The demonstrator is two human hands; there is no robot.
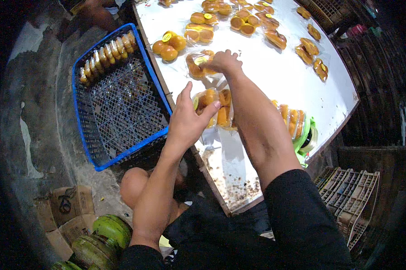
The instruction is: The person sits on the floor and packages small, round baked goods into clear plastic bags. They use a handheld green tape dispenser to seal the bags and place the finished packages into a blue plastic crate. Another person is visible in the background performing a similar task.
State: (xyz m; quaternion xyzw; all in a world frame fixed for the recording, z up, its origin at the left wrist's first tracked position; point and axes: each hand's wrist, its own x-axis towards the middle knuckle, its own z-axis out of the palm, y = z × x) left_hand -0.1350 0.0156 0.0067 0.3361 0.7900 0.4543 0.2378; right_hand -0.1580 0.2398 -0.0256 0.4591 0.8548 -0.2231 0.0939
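Observation:
My right hand (225,62) reaches across the white tabletop (277,71), its thumb against a clear-wrapped bread pack (193,64) with a round yellow sticker. The pack's edge is in that hand; some of its fingers are hidden. Closer to me, my left hand (189,121) has thumb and fingers spread beside upright wrapped bread packs (225,111). Its thumb overlaps them, and whether it presses on them is unclear. To the left of the right hand's pack lies a pack of round buns (169,46), also bearing a yellow sticker.
A blue-rimmed plastic crate (130,153) with a row of wrapped breads (105,55) stands left of the table. More packs lie at the far side (245,22). Beyond my right forearm are upright packs (292,121) and a green tape dispenser (306,140). Green machines or containers (111,229) sit lower left.

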